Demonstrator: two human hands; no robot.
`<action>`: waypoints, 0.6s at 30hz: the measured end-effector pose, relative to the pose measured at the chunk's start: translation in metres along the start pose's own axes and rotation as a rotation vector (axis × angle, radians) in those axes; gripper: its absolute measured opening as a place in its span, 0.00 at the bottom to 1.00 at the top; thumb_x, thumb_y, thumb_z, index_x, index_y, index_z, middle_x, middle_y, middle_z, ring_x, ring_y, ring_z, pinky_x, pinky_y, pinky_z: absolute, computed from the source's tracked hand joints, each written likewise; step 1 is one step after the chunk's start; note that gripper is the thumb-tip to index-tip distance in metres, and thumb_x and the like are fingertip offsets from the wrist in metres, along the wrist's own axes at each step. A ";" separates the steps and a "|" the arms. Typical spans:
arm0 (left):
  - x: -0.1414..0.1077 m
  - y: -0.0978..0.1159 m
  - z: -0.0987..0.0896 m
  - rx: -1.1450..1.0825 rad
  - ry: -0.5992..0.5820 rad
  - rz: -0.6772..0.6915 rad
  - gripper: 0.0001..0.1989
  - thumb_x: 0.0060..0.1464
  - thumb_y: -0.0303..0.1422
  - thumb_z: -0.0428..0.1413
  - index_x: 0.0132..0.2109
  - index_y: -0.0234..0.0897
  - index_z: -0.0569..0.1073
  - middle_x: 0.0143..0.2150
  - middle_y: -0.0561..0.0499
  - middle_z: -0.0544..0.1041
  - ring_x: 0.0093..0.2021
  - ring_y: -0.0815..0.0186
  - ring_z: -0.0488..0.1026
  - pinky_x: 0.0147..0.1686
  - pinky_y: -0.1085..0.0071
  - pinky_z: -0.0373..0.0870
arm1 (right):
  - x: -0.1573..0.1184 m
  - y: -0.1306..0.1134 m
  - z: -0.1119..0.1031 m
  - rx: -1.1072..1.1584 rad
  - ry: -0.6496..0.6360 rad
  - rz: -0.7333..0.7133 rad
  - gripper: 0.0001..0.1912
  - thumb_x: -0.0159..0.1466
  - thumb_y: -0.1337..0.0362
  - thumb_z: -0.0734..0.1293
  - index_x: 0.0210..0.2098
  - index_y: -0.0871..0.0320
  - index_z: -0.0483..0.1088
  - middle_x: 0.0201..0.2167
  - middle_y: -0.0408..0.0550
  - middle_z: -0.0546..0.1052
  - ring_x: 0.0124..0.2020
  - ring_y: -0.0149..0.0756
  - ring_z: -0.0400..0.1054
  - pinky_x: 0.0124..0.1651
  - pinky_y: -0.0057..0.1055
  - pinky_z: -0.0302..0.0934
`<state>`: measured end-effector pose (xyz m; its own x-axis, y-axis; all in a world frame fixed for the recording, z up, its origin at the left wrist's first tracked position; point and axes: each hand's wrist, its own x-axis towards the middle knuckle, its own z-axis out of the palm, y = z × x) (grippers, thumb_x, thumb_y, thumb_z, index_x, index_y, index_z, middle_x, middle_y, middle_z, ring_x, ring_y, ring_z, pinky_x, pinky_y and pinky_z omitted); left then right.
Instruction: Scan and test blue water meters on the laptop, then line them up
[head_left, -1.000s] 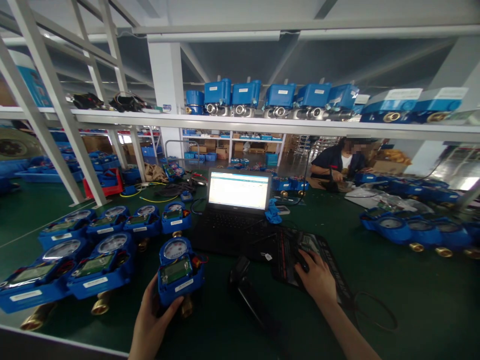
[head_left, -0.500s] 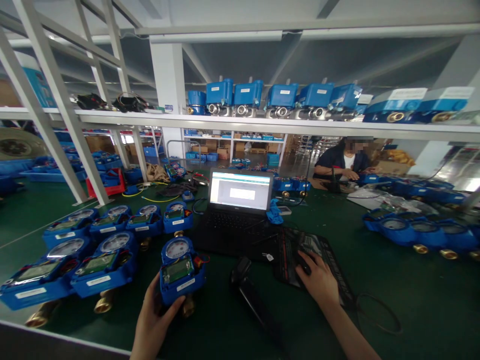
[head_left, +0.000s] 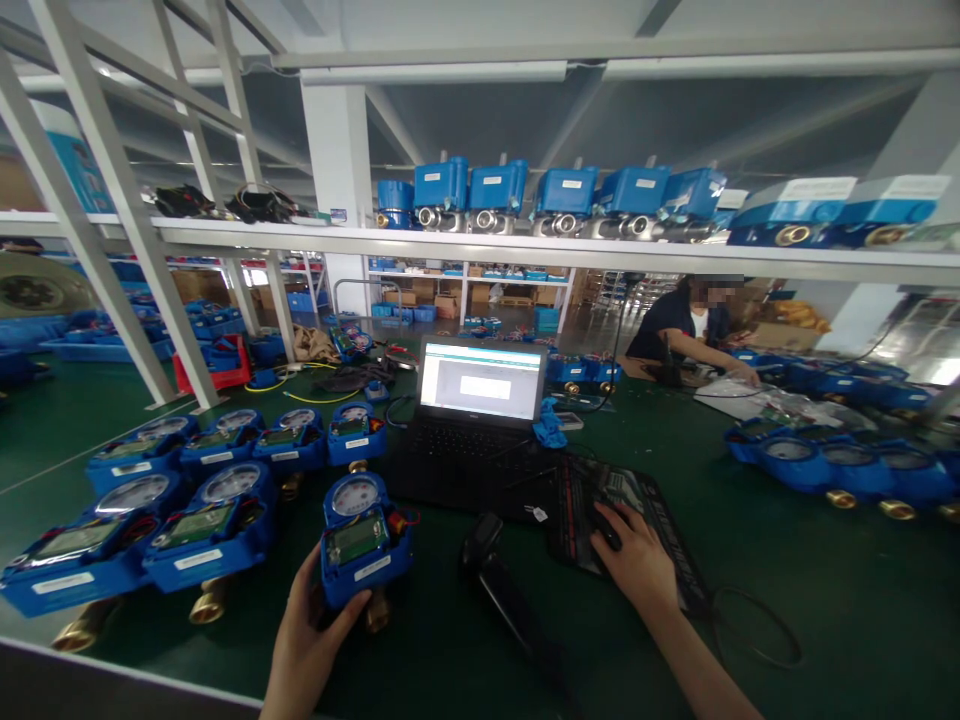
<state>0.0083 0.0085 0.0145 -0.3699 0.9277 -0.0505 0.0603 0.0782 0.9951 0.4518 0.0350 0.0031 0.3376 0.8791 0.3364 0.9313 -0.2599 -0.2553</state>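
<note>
My left hand (head_left: 315, 630) is closed around the lower left side of a blue water meter (head_left: 366, 545), whose round dial and green circuit board face up; a brass pipe end shows below it. On a patterned mouse pad (head_left: 652, 510), my right hand (head_left: 637, 560) rests over a black computer mouse (head_left: 606, 522), fingers curved round it. Between my hands lies a black handheld barcode scanner (head_left: 502, 590). Behind it stands an open laptop (head_left: 480, 385) with a small white box on its lit screen.
Several more blue water meters (head_left: 214, 530) stand in rows at the left, others (head_left: 832, 460) at the right. Overhead runs a shelf (head_left: 525, 242) bearing blue meters. A co-worker (head_left: 682, 325) sits across the green table (head_left: 750, 590). A loose cable (head_left: 772, 640) curls at the right.
The co-worker's arm has reached out toward the plastic bags on the table. My two hands, the water meter and the mouse look the same.
</note>
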 end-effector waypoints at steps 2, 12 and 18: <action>0.001 -0.003 -0.001 0.001 0.001 0.006 0.53 0.31 0.52 0.70 0.63 0.42 0.61 0.65 0.36 0.66 0.65 0.38 0.64 0.63 0.41 0.63 | 0.000 -0.001 -0.001 -0.001 0.001 -0.005 0.25 0.64 0.55 0.58 0.57 0.51 0.72 0.59 0.51 0.70 0.54 0.49 0.69 0.48 0.43 0.70; 0.003 -0.008 -0.001 0.020 -0.030 0.041 0.53 0.35 0.55 0.68 0.65 0.41 0.58 0.67 0.36 0.64 0.66 0.39 0.62 0.65 0.41 0.59 | 0.000 0.002 0.003 0.005 0.020 -0.001 0.24 0.64 0.55 0.59 0.56 0.50 0.72 0.58 0.50 0.71 0.53 0.48 0.69 0.48 0.42 0.69; 0.004 -0.013 -0.003 0.019 -0.038 0.043 0.51 0.37 0.52 0.68 0.66 0.43 0.58 0.66 0.37 0.64 0.66 0.40 0.62 0.64 0.42 0.61 | 0.000 0.002 0.001 0.006 0.008 0.001 0.24 0.64 0.55 0.59 0.57 0.50 0.72 0.59 0.51 0.70 0.53 0.49 0.69 0.47 0.43 0.70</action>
<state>0.0031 0.0099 0.0014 -0.3307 0.9437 -0.0112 0.0932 0.0444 0.9947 0.4533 0.0351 0.0016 0.3392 0.8756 0.3438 0.9303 -0.2581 -0.2605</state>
